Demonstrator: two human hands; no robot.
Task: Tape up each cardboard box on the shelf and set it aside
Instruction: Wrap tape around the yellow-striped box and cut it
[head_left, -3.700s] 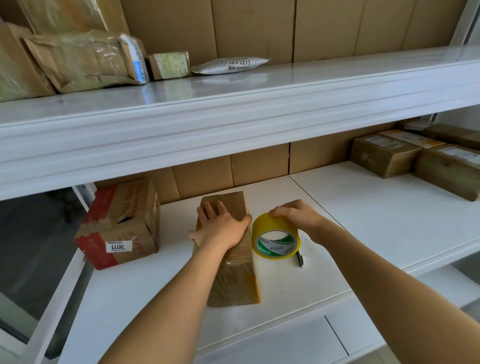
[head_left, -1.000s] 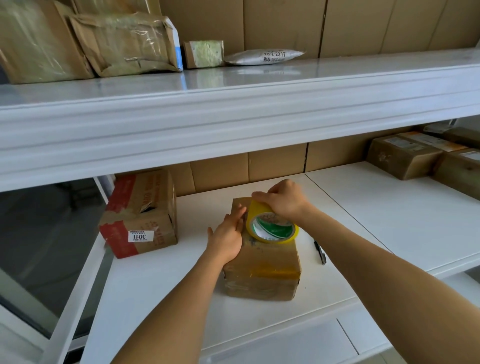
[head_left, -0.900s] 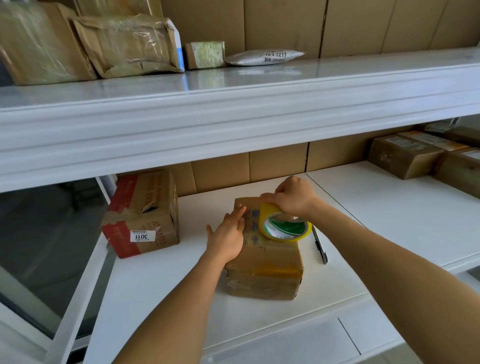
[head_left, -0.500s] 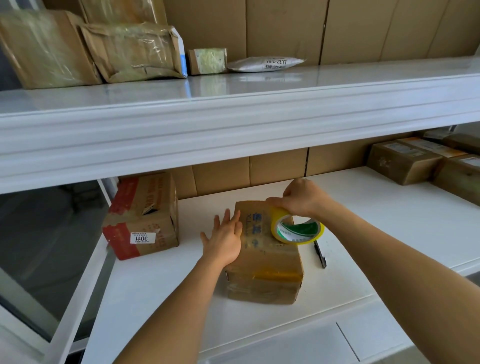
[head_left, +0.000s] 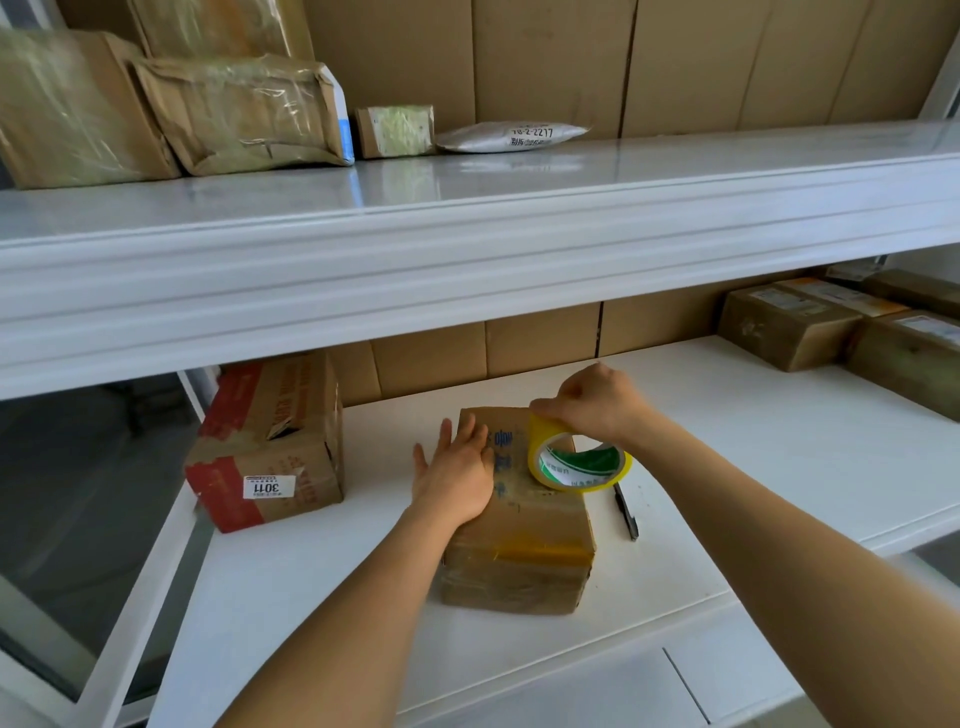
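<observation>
Left hand (head_left: 457, 480) flat on box (head_left: 524, 535) – right hand (head_left: 597, 402) gripping tape roll (head_left: 579, 462)

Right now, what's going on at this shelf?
A person is taping a cardboard box on the lower shelf. The left hand lies flat on the box top, steadying it, while the right hand grips a yellow tape roll at the box's right edge. A pen lies beside the box.

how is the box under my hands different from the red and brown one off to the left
The box under the hands is plain brown with a yellowish tape band; the red-banded box bears a white 3011 label. The first is held by the left hand; the second stands untouched, its top torn. Both are cardboard on the same shelf.
</observation>
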